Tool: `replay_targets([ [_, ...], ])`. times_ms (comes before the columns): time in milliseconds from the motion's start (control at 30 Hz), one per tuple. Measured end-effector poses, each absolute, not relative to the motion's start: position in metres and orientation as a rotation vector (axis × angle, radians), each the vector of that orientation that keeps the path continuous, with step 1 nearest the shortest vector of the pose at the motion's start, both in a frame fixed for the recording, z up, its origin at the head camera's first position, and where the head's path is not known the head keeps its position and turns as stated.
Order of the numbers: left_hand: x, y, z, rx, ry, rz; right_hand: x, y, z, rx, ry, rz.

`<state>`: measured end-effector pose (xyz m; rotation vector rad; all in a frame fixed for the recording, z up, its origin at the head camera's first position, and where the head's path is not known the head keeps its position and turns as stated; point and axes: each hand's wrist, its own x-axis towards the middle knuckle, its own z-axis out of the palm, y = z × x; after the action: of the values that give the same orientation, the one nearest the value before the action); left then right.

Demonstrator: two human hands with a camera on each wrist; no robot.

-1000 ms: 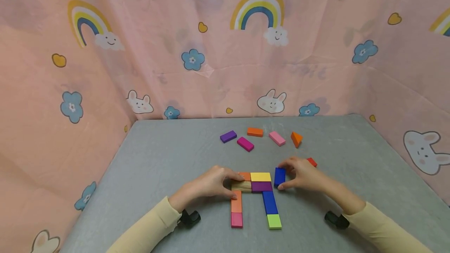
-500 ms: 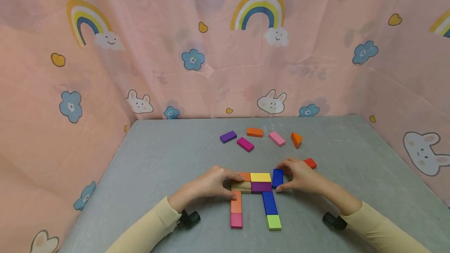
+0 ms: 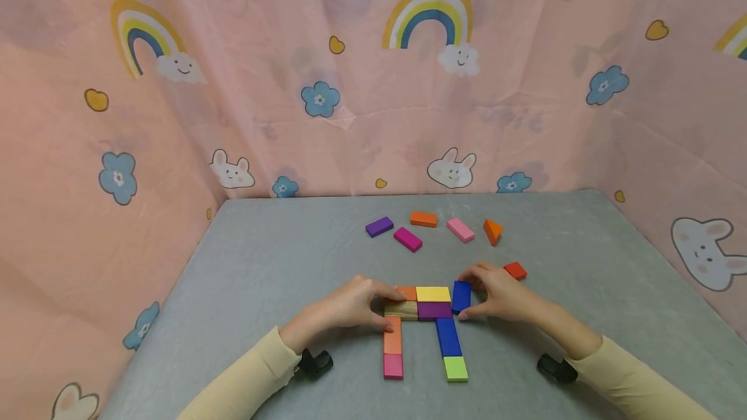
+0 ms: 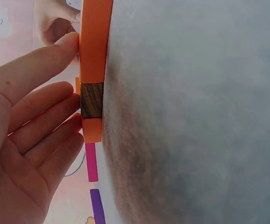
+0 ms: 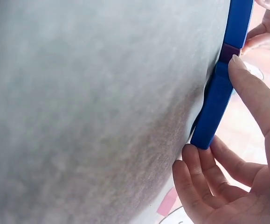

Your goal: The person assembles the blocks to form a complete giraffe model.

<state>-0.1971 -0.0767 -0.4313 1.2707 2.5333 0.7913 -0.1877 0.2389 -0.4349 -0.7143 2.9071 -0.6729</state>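
Note:
On the table lies a flat figure of wooden blocks: a small orange block point(image 3: 407, 293) and a yellow block point(image 3: 433, 294) along the top, a wood-grain block point(image 3: 401, 309) and a purple block point(image 3: 434, 310) below. Its left leg is an orange block point(image 3: 393, 337) over a pink one point(image 3: 393, 366), its right a blue block point(image 3: 449, 337) over a lime-green one point(image 3: 456, 369). My left hand point(image 3: 356, 304) rests its fingertips and thumb against the left side. My right hand point(image 3: 504, 293) pinches another blue block point(image 3: 462, 297) end to end, close beside the yellow and purple blocks.
Farther back lie loose blocks: violet point(image 3: 379, 227), magenta point(image 3: 408, 239), orange point(image 3: 423, 219), light pink point(image 3: 460, 229) and an orange triangle point(image 3: 493, 232). A red block point(image 3: 515, 270) lies just beyond my right hand. A pink patterned curtain point(image 3: 373, 83) hangs behind the grey table point(image 3: 280, 245).
My right hand has slid the blue block a little left and nearer me, up to the figure's right side, and then stayed there. The left hand has kept its place.

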Motion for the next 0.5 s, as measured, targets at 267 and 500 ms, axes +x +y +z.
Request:
replay_targets([
  [267,-0.1974,-0.0764,-0.4322,1.263,2.531,0.805,-0.1867,0.2381,-0.4347,-0.722,2.906,-0.663],
  [500,-0.1972,-0.0766,-0.4315,1.262,2.523,0.798,-0.187,0.2382,-0.4346,-0.731,2.888,-0.658],
])
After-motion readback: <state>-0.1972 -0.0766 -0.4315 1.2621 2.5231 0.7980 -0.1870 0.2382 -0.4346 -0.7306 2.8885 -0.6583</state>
